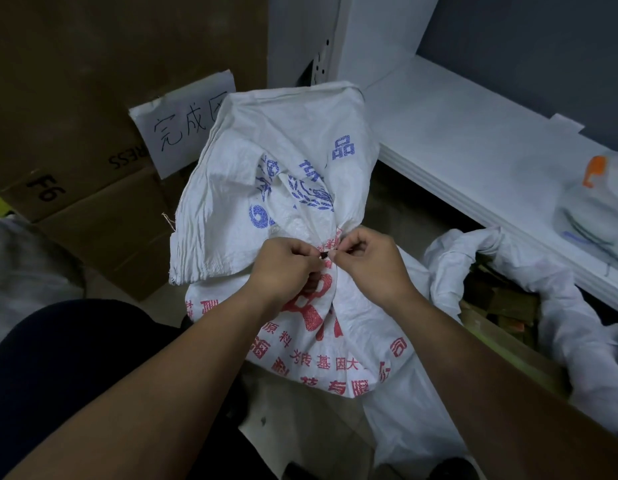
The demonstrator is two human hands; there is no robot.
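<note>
A white woven sack (266, 161) with blue and red print stands in front of me, its neck gathered at the middle and its upper flap spread upward. My left hand (283, 268) grips the bunched neck with curled fingers. My right hand (366, 261) pinches a small black tie (324, 255) at the same spot. The two hands touch at the neck. How the tie runs round the neck is hidden by my fingers.
Brown cardboard boxes (79, 188) stand at the left with a handwritten paper sign (176, 126). A second open white sack (508, 278) holding brown pieces lies at the right. A white shelf board (474, 150) runs behind it, with a plastic bag (598, 202) on it.
</note>
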